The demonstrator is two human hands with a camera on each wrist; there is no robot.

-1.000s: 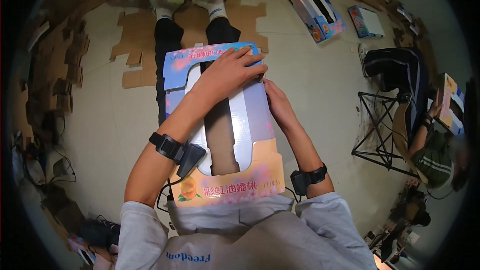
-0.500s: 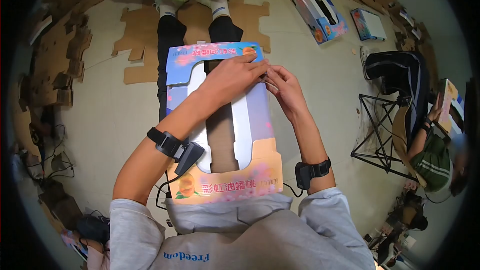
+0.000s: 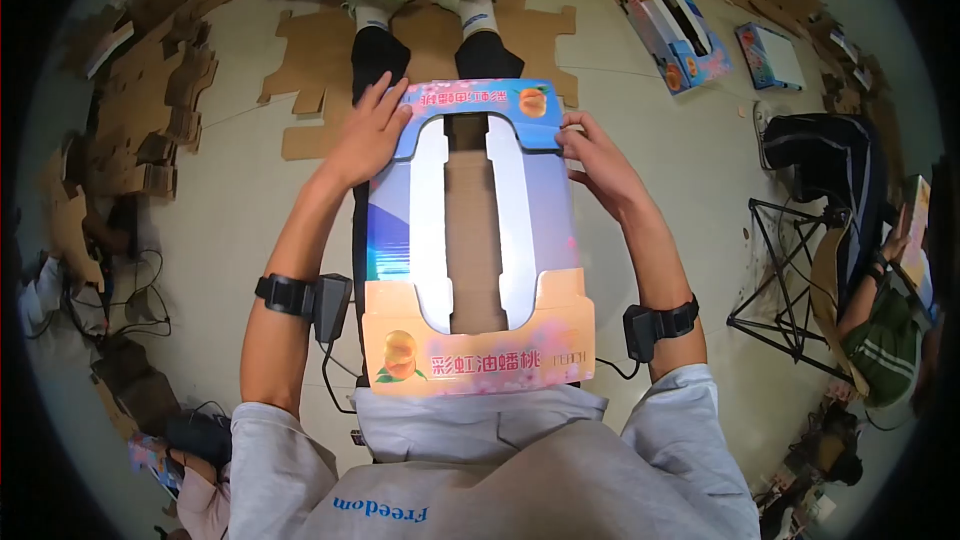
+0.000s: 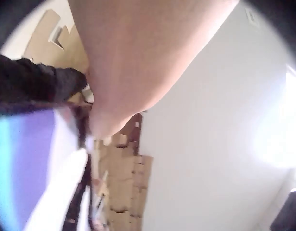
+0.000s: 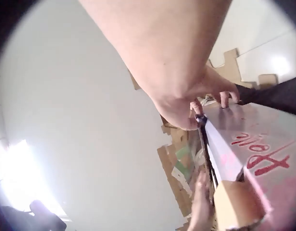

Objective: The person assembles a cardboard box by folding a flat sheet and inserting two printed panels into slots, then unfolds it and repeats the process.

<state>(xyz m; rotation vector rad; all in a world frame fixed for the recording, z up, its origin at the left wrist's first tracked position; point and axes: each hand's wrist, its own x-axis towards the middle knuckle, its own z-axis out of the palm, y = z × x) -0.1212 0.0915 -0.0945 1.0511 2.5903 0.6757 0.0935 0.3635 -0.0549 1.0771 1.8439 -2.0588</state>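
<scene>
A printed peach carton [image 3: 558, 220] lies across the person's lap, with a long cut-out window framed by white inner flaps. Its near end is orange and its far end blue, both with peach pictures and red lettering. Over the far left corner lies the left hand [image 3: 365, 145], fingers stretched onto the blue end; its thumb is hidden. At the far right corner, the right hand [image 3: 605, 165] has bent fingers and pinches the carton's edge. In the right wrist view its fingertips [image 5: 225, 99] are against the printed side wall. Through the window, brown cardboard shows.
Flat cardboard [image 3: 310, 50] lies on the floor under the feet, and more is piled along the left [image 3: 160, 110]. Another peach carton [image 3: 668, 30] and a smaller blue box [image 3: 770, 57] stand beyond to the right. A person in green [image 3: 885, 340] sits near a folding stool frame [image 3: 795, 290].
The left hand has moved from the carton's far right corner across to its far left corner. The right hand stays at the far right corner. The view has shifted slightly.
</scene>
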